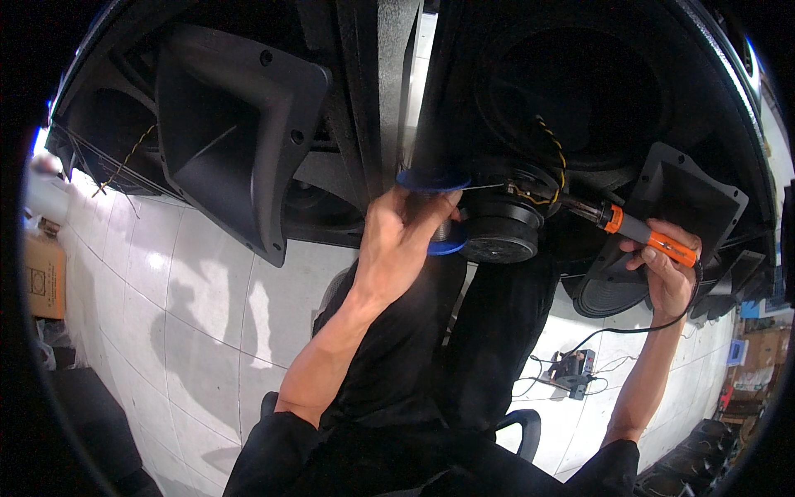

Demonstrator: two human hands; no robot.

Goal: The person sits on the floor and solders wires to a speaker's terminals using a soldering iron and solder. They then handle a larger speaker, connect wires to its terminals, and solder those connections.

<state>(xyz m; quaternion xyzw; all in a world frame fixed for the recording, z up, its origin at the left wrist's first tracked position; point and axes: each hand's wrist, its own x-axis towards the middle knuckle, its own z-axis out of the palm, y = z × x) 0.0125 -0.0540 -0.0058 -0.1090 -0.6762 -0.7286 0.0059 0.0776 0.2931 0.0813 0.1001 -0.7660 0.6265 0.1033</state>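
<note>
My left hand (406,236) is closed around a blue-flanged solder spool (447,247). A thin strand of solder runs from the spool to the terminal of a round black speaker driver (501,236), which sits just above my knees. In my right hand (667,269) is a soldering iron (636,232) with an orange and grey handle, pointing left toward the same terminal. A yellow and black twisted wire (560,157) comes out of the dark speaker cabinet (571,91) and ends at the driver. Whether the iron's tip touches the terminal is too dark to tell.
A large black horn (224,141) hangs at the left cabinet, a smaller horn (691,199) at the right one. The iron's cord loops down to a dark power strip (573,373) on the tiled floor (207,306). A cardboard box (45,273) stands far left.
</note>
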